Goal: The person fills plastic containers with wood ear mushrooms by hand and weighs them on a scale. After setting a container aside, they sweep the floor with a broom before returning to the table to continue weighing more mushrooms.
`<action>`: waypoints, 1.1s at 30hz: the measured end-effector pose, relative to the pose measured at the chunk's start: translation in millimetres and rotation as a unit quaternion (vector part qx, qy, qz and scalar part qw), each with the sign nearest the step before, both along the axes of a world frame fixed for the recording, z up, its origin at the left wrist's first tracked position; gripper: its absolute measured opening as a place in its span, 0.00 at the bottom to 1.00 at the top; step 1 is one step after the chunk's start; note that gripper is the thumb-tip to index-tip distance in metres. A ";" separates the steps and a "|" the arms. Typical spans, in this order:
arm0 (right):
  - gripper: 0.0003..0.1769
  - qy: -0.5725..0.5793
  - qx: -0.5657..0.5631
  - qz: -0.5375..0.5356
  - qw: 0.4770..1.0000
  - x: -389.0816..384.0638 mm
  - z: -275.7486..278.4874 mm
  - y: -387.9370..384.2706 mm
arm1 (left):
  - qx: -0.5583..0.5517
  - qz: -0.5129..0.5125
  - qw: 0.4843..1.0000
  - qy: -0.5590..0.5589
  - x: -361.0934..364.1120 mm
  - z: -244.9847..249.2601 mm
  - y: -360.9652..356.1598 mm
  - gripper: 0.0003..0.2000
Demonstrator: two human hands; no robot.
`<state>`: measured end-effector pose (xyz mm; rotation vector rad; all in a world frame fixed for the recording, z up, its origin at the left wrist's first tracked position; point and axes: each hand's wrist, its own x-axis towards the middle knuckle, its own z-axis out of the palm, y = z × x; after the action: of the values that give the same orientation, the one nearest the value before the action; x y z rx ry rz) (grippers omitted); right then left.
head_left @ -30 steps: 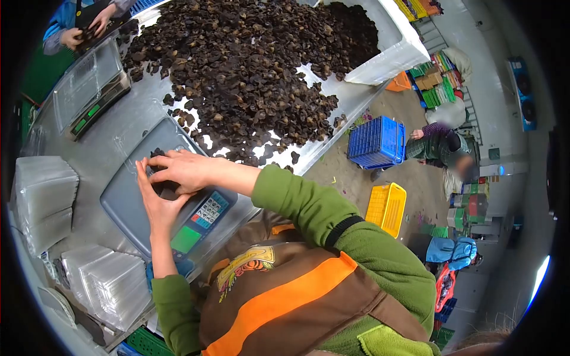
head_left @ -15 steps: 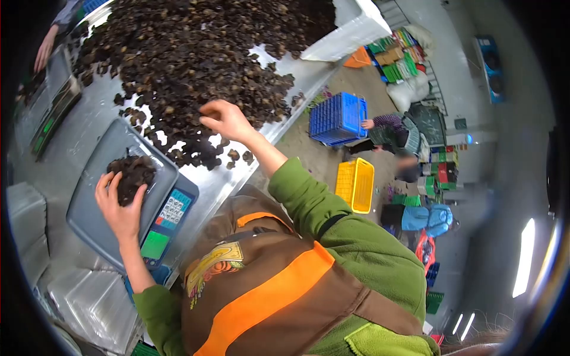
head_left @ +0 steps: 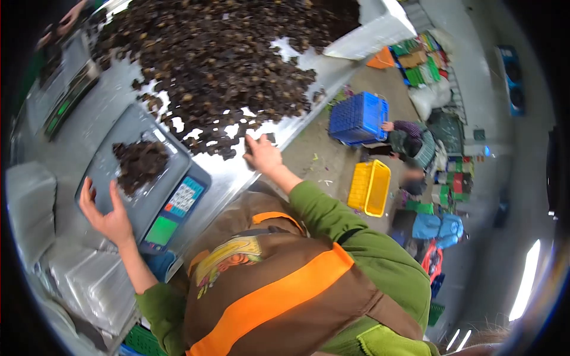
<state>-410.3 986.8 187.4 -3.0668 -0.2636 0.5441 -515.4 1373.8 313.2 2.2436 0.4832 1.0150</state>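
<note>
My left hand [head_left: 107,216] is over the lower left part of the grey scale tray [head_left: 107,172], fingers spread, holding nothing. Beside it on the tray lies a clump of dark brown mushroom-like pieces [head_left: 141,166]. The scale's keypad and green display [head_left: 161,230] face me. My right hand [head_left: 262,154] is at the near edge of the large dark pile [head_left: 208,71] on the metal table [head_left: 297,127], its fingers bent down around dark pieces there. What exactly they hold is partly hidden.
A second scale [head_left: 68,104] stands at upper left, with another person's hand [head_left: 71,18] beyond it. Stacked clear plastic trays [head_left: 92,285] are at lower left. A white box [head_left: 380,32] stands at the table's end. Past the table, a person [head_left: 412,142] bends by blue [head_left: 359,118] and yellow crates [head_left: 369,188].
My left hand has let go of the clump and moved away from it, fingers spread. My right hand has moved from above the pile toward the table's near edge. The view has shifted slightly.
</note>
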 end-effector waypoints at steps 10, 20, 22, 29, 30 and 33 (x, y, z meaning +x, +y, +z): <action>0.10 -0.038 0.089 -0.004 0.995 18.7 -14.8 -6.2 | -0.080 0.107 0.991 -0.027 -31.8 -8.8 32.7 0.18; 0.09 0.308 0.620 -0.041 0.720 28.0 127.6 170.3 | -0.257 0.078 0.963 -0.024 -38.3 -32.9 30.8 0.13; 0.14 0.152 0.559 0.155 0.801 33.0 127.5 202.2 | -0.250 0.033 0.968 -0.017 -19.8 -16.9 7.7 0.14; 0.18 0.110 0.525 0.110 0.837 40.2 159.5 194.4 | 0.001 -0.118 0.990 0.083 17.4 -9.0 -17.2 0.17; 0.18 0.113 0.528 0.073 0.839 48.8 155.8 176.7 | 0.033 -0.098 0.990 0.098 17.8 -13.9 -15.7 0.17; 0.20 -0.028 0.404 0.067 0.912 79.1 101.4 91.8 | 0.004 -0.064 0.994 0.093 11.2 -11.7 -11.8 0.14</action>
<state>-331.2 1078.6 288.9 -2.2630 -0.5418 0.2492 -504.2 1362.0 301.5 2.3543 0.4082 0.7489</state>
